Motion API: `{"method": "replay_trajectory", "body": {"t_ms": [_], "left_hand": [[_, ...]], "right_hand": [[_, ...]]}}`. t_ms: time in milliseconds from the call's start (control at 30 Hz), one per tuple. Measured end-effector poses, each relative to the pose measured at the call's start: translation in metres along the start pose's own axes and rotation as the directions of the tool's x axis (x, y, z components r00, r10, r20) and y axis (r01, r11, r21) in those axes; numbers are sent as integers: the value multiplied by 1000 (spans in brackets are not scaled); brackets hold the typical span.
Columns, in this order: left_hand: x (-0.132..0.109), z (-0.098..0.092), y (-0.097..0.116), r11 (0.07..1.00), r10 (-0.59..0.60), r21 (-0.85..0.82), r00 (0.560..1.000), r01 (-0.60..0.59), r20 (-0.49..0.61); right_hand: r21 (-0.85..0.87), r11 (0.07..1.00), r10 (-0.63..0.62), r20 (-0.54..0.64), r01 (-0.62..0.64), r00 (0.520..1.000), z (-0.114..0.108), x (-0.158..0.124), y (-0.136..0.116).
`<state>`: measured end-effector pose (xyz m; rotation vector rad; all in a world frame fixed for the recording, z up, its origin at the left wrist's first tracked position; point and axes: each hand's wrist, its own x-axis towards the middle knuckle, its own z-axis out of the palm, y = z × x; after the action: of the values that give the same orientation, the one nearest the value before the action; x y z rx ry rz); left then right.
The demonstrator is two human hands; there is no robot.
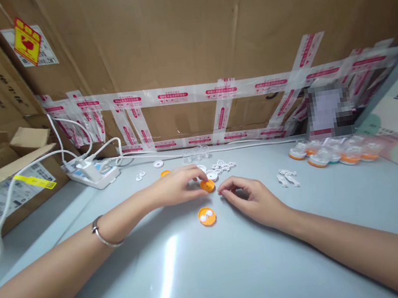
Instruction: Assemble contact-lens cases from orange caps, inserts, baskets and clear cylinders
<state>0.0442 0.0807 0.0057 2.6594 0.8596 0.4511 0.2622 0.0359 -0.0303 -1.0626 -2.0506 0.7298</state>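
My left hand [184,184], with a bracelet at the wrist, is closed on a round orange plastic base [208,186], thumb at its near side and finger at its far side. My right hand [250,196] is just to the right, thumb and forefinger brought together in a pinch; anything between them is too small to make out. In front of both hands lies another orange base [207,216] with small white round parts in it. Behind the held base are a white disc [211,175] and a pile of small white plastic pieces [223,166].
Clear domes [195,153] stand at the back. Orange-based clear-topped pieces [349,154] are grouped at the right, near white fish-shaped parts [287,178]. A power strip [93,175] with cables and an open carton [10,174] are at the left. Large cardboard [166,38] walls the back.
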Motion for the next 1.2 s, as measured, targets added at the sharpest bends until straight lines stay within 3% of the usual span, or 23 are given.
{"method": "replay_trajectory", "body": {"t_ms": [67, 200, 367, 500, 633, 767, 900, 967, 1067, 1133, 1200], "left_hand": [[5, 11, 6, 1000, 2, 2, 1000, -2, 19], [9, 23, 6, 999, -35, -9, 998, 35, -43], [6, 12, 3, 998, -52, -32, 999, 51, -18], [11, 5, -9, 997, -67, 24, 986, 72, -153], [22, 13, -27, 996, -79, 30, 984, 85, -158], [26, 16, -33, 988, -153, -35, 977, 149, -150], [10, 2, -23, 959, -249, -170, 962, 228, -113], [-4, -7, -14, 906, -296, -330, 954, 266, -44], [-26, -13, -3, 584, -363, -744, 924, 324, 117], [-37, -10, 1, 417, -368, -854, 917, 312, 156], [-43, -3, 3, 381, -358, -875, 920, 298, 157]], "right_hand": [[-8, 1000, -12, 4, 12, 1000, 0, 0, 0], [-32, 998, -59, -5, 59, 998, 0, -1, -2], [-53, 999, -7, -33, 5, 999, 0, 0, -2], [-61, 998, 26, -50, -29, 998, 0, 1, -2], [-64, 998, 18, -59, -22, 998, 0, 1, -4], [-63, 998, 7, -58, -10, 998, 0, 0, -3], [-51, 998, -37, -39, 35, 999, -1, -1, -3], [-42, 997, -63, -24, 62, 998, -1, -1, -4], [-29, 995, -92, 6, 92, 996, -1, -2, -7], [-32, 994, -105, 42, 106, 994, 0, -3, -8], [-43, 992, -114, 92, 119, 989, 2, -4, -9]]}}
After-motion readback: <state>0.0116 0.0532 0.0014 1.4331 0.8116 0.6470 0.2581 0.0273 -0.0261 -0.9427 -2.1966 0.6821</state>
